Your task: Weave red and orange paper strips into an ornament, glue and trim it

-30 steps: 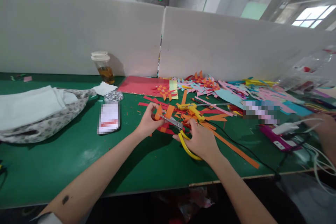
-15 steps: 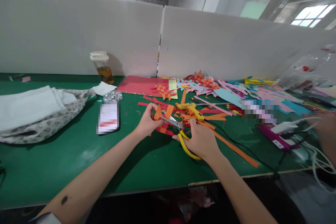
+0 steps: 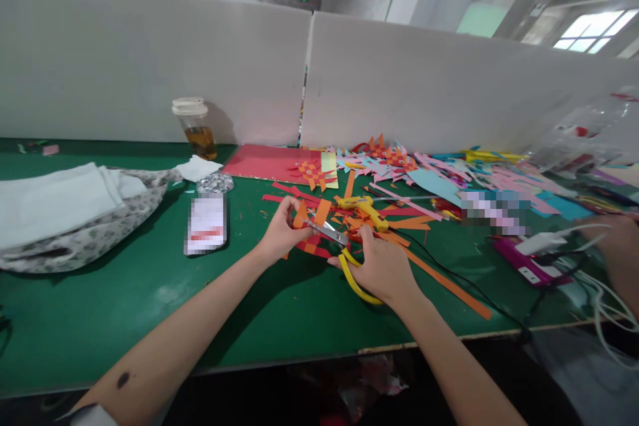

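Observation:
My left hand (image 3: 283, 231) pinches a red and orange woven paper piece (image 3: 314, 245) with strips sticking out, low over the green table. In my right hand (image 3: 387, 266) are yellow-handled scissors (image 3: 353, 283), their metal blades pointing left at an orange strip of the piece, close to my left fingertips. The fingers partly hide where blade and paper meet. Just beyond the hands, a yellow glue gun (image 3: 367, 211) lies among orange and red paper strips (image 3: 414, 221).
Behind are a red sheet (image 3: 264, 163) with a woven paper fish (image 3: 310, 174) on it, and a lidded cup (image 3: 197, 130). A purple power strip (image 3: 529, 266) with cables lies right, near another person's hand (image 3: 616, 249). A patterned cloth (image 3: 100, 226) is left.
My hands, the scissors and the paper piece stay almost still. At the right edge, the other person's hand shifts slightly.

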Available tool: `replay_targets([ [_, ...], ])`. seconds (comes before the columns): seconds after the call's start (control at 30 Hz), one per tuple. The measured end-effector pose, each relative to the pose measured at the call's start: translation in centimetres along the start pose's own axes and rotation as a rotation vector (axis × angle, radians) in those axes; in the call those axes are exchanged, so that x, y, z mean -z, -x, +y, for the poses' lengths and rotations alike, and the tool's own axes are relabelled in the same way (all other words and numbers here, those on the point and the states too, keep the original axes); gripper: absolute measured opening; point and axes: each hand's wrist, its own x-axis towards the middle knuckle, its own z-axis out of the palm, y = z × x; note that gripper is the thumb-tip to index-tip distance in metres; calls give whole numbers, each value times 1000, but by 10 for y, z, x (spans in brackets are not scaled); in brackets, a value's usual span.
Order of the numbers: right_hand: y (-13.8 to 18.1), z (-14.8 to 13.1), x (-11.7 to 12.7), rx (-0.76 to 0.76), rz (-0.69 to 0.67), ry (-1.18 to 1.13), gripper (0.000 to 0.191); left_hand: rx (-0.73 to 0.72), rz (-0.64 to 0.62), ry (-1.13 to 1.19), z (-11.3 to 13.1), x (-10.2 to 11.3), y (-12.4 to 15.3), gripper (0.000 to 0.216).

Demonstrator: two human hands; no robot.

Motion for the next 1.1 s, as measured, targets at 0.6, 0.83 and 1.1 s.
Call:
replay_targets([
  [0.6,2,-11,0,-284,199,-467,46,227,314,170,-14,-1,0,34],
  [0.83,6,-25,-14,-257,82,-383,44,327,370,298,-9,-8,1,35],
  [1.1,2,-26,-18,-284,37,-355,54,304,316,329,-9,-10,5,31],
])
